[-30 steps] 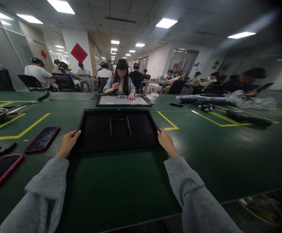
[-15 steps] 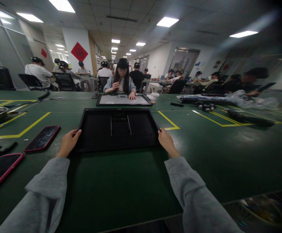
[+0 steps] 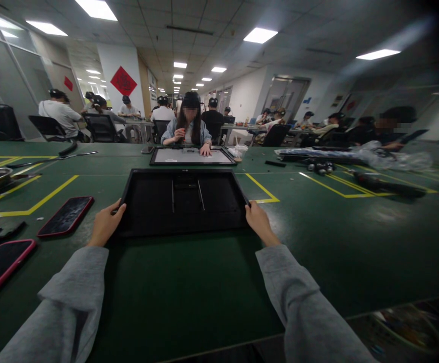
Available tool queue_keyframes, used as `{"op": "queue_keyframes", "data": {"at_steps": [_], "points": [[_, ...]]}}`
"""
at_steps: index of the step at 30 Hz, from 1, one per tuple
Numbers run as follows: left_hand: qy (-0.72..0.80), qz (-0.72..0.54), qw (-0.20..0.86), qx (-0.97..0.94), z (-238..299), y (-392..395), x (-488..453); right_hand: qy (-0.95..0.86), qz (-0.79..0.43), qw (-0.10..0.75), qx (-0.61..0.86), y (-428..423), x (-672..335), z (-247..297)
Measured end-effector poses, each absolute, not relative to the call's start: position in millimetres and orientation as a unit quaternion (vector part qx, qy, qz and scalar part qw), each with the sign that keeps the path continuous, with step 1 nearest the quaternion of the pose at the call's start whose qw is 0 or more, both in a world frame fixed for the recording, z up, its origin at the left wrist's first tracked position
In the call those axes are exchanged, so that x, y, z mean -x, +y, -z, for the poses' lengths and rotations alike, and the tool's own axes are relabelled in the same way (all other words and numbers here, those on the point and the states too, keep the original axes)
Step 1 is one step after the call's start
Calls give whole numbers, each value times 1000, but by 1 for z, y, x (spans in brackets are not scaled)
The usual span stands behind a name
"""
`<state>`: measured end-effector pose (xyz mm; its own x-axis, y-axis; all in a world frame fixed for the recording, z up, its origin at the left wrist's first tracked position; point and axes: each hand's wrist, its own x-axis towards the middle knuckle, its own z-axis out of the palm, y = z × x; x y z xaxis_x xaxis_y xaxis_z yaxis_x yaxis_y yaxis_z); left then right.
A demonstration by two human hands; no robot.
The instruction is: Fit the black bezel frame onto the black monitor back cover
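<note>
A shallow black monitor casing (image 3: 151, 201) lies in front of me, its hollow side facing up. Two thin metal strips stand out near its middle. My left hand (image 3: 105, 223) is closed on the left side edge, thumb on top. On the opposite edge, my right hand (image 3: 259, 222) grips the casing in the same way. The undersides of my fingers are hidden by the rim. Whether the near edge touches the table, I cannot tell.
Phones with red rims, one a dark phone (image 3: 66, 216), lie left on the green table (image 3: 189, 292). Across sits a co-worker (image 3: 189, 121) at a grey-backed panel (image 3: 196, 156). A plastic cup (image 3: 239, 149) stands beside it. Plastic-wrapped parts (image 3: 325, 154) and a power tool (image 3: 387, 184) lie right.
Almost nothing differs. My hands keep their hold on the monitor casing, which has barely shifted.
</note>
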<state>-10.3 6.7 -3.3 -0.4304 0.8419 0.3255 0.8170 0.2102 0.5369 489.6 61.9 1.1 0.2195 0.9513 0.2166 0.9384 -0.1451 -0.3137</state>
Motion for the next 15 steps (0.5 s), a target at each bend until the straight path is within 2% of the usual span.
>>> {"op": "queue_keyframes", "data": {"at_steps": [8, 15], "points": [[780, -335, -3, -528, -1, 4, 2, -615, -11, 198, 763, 60, -487, -5], [790, -276, -6, -547, 0, 7, 4, -631, 1, 178, 755, 63, -490, -2]]}}
